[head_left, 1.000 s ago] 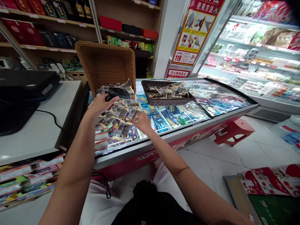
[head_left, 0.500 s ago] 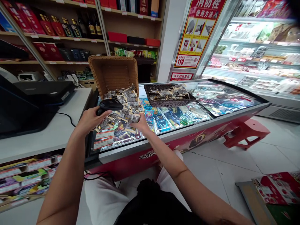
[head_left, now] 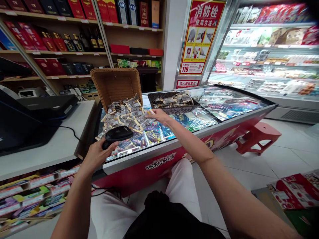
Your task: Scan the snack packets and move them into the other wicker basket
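Note:
My left hand [head_left: 96, 154] is wrapped round the handle of a black barcode scanner [head_left: 119, 133], whose head hangs over the near edge of the chest freezer [head_left: 139, 166]. With its fingertips pinched, my right hand [head_left: 161, 117] grips a small clear snack packet [head_left: 143, 120] at the edge of the pile. Loose packets [head_left: 117, 118] of the same sort spill over the glass from a tan wicker basket [head_left: 116, 84] tipped on its side. Right behind my right hand, a dark woven basket [head_left: 171, 110] holds more packets.
At left is a counter [head_left: 67, 127] with a black checkout machine [head_left: 22, 116] and a cable. A red plastic stool [head_left: 259, 136] stands right of the freezer. A printed carton [head_left: 294, 192] lies on the floor. Shelves of boxes and bottles [head_left: 94, 36] line the back.
My right hand has moved up and right, towards the dark basket. The scanner in my left hand has dropped nearer the freezer's front edge. The camera view has tilted slightly upward.

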`<action>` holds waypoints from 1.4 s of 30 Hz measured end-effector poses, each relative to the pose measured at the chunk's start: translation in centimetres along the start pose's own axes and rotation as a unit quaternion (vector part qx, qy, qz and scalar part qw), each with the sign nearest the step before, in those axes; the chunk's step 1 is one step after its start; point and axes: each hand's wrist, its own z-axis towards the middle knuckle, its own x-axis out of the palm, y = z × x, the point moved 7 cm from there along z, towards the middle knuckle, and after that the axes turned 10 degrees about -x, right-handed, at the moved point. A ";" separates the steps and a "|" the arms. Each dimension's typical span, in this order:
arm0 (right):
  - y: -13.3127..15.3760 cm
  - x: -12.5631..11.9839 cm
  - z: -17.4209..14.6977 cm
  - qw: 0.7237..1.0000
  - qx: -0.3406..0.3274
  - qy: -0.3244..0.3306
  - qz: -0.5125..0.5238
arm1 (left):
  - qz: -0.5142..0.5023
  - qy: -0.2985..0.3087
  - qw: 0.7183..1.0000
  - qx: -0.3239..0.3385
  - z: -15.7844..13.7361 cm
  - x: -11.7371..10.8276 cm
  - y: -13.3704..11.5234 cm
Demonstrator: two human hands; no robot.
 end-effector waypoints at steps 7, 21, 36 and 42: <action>-0.9 -0.2 -1.1 0.990 0.015 -0.101 0.093 | -0.087 0.029 0.996 0.006 -1.0 2.3 -1.2; -2.5 -0.2 -1.6 0.988 0.035 -0.103 0.112 | -0.062 0.027 0.998 0.017 -0.2 3.7 -1.8; -1.4 -7.9 6.4 0.953 0.008 -0.261 0.153 | -0.146 -0.010 0.988 0.042 9.2 1.1 -7.3; 0.1 -12.2 11.5 0.930 0.017 -0.347 0.121 | -0.196 -0.004 0.980 0.042 13.3 2.2 -12.8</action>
